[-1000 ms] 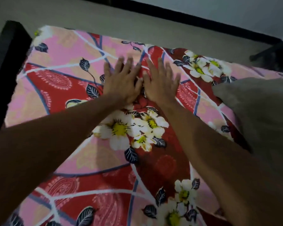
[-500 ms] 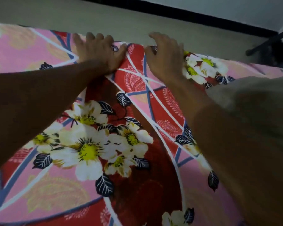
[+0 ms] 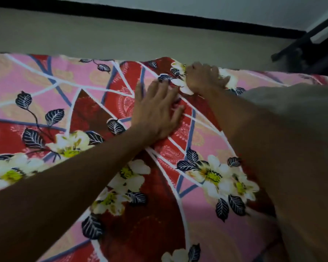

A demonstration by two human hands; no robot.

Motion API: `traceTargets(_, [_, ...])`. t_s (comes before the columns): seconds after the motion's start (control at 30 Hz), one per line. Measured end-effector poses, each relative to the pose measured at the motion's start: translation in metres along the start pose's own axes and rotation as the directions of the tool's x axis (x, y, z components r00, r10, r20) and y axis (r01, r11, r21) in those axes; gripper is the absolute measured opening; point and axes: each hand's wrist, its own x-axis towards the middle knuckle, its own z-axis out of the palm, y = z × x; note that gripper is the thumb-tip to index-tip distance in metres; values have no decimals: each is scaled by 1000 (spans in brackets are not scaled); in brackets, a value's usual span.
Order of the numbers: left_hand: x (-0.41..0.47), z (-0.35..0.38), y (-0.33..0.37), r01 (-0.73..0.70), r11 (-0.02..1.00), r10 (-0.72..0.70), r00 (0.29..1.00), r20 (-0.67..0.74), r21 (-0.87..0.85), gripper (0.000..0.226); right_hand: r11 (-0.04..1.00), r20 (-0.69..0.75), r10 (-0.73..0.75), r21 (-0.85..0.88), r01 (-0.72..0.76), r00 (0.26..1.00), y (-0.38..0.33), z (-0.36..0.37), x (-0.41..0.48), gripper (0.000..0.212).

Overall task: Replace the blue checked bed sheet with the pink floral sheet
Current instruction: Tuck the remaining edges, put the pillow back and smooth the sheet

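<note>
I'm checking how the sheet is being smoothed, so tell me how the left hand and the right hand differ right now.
The left hand lies flat with fingers spread on the pink floral sheet, while the right hand is curled, fingers bent into the fabric. The left hand sits back from the far edge; the right hand is right at that edge. The left hand presses; whether the right hand's grip has closed on cloth I cannot tell. Both are bare and touching the sheet.

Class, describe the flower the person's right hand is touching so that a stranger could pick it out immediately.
Start at the pink floral sheet and follow its far edge by the floor. The right hand rests there on a white flower. Unlike the other blooms nearer the person, it alone sits at that edge.
</note>
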Motion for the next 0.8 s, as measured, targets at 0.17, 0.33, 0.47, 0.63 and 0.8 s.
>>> traceTargets(0.17, [25, 13, 0, 100, 994, -100, 995, 5, 40, 74, 976, 30, 7, 216, -13, 1000, 13, -19, 17, 60])
traceTargets(0.33, [32, 14, 2, 123, 988, -126, 992, 26, 97, 77, 981, -342, -41, 164, 102, 939, 26, 4, -65, 41])
traceTargets(0.47, [44, 6, 6, 153, 983, -163, 982, 92, 106, 80, 992, -367, -10, 111, 55, 930, 34, 7, -49, 41])
traceTargets(0.63, [64, 4, 29, 294, 954, -298, 944, 139, 54, 84, 995, -119, 22, 100, -10, 993, 42, -39, 23, 42])
traceTargets(0.8, [79, 11, 41, 374, 924, -381, 914, 136, 79, 89, 990, -33, -138, 7, 138, 990, 54, -53, 61, 24])
